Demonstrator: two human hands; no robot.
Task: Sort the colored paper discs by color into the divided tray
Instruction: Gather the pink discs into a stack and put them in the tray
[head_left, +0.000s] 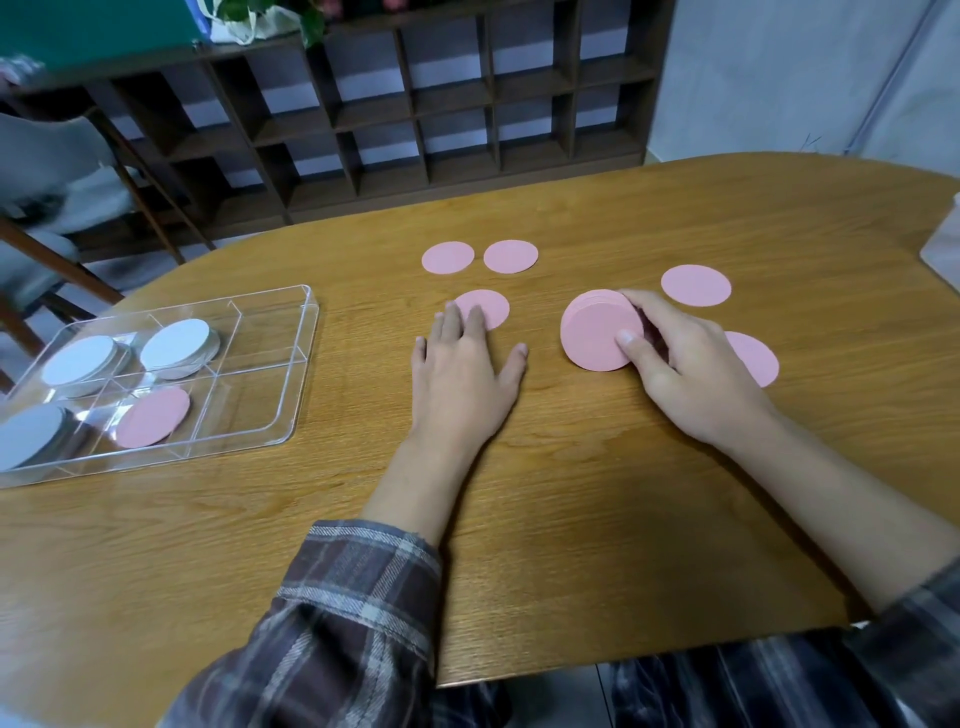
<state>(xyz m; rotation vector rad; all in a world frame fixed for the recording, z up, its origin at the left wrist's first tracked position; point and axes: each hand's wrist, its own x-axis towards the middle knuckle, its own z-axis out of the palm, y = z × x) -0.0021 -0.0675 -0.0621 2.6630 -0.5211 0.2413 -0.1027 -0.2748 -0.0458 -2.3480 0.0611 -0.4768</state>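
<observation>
Pinching a stack of pink discs tipped on edge, its round face toward the left hand, the right hand curls round it. The left hand lies flat, straight fingers on one loose disc of five. Farther left, the tray holds three white stacks and one pink disc.

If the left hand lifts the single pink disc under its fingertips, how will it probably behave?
The pink disc lies flat on the wooden table, so it is probably hard to pinch; sliding it with the left hand seems easier. It looks paper-thin, so likely very light and bendable.
</observation>
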